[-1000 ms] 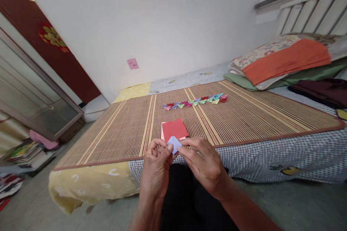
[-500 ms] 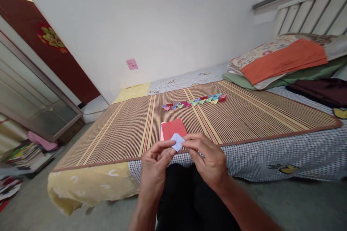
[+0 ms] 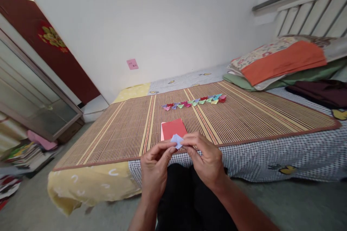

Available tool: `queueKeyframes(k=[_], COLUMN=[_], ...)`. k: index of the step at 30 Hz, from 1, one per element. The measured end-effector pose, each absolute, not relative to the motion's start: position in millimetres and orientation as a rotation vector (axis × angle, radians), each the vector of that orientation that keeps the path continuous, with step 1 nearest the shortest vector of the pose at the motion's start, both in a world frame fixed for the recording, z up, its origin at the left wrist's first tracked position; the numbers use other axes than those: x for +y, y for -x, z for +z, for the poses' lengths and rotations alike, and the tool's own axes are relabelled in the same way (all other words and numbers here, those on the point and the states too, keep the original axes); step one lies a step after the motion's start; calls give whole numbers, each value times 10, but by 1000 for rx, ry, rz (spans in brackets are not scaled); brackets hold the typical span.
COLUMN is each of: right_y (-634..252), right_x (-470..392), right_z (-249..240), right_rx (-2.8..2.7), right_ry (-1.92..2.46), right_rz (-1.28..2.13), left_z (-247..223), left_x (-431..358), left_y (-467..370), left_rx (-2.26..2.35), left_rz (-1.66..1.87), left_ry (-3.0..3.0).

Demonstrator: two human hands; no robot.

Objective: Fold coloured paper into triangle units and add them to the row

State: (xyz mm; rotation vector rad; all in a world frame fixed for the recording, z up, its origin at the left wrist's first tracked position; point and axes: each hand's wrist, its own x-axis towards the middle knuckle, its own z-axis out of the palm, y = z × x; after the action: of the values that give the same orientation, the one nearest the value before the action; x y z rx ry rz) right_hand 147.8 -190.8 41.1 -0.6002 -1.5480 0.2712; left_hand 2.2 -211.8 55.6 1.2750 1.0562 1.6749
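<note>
A small folded light-blue paper (image 3: 177,140) is held up between my two hands, just over the bed's front edge. My left hand (image 3: 157,162) pinches its left side between thumb and fingers. On the opposite side, my right hand (image 3: 204,157) grips it with thumb and fingertips. Right behind the folded paper, a stack of square paper (image 3: 174,128) with a red sheet on top lies on the mat. Farther back, several small folded paper pieces (image 3: 193,102) in many colours sit in a row.
A striped mat (image 3: 121,126) covers much of the bed. Pillows (image 3: 284,61) and a dark folded cloth (image 3: 320,92) lie at the right. A pink note (image 3: 132,64) sticks to the wall. Books (image 3: 25,157) are piled on the left, near a glass-fronted cabinet (image 3: 38,90).
The folded blue paper has tilted and looks flatter and more bent between my fingers. My right hand has shifted slightly left, and its thumb has come closer under the paper.
</note>
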Motion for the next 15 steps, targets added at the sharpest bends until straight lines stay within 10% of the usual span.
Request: queueKeyframes(k=[15], right_y=[-1311], right_x=[-1878], right_z=[398], right_rx=[-1466], right_ry=[645], right_rz=[645], left_z=[483], left_x=[-2054], left_y=[32], left_rx=[1095], left_rz=[1677], left_ry=[-1134])
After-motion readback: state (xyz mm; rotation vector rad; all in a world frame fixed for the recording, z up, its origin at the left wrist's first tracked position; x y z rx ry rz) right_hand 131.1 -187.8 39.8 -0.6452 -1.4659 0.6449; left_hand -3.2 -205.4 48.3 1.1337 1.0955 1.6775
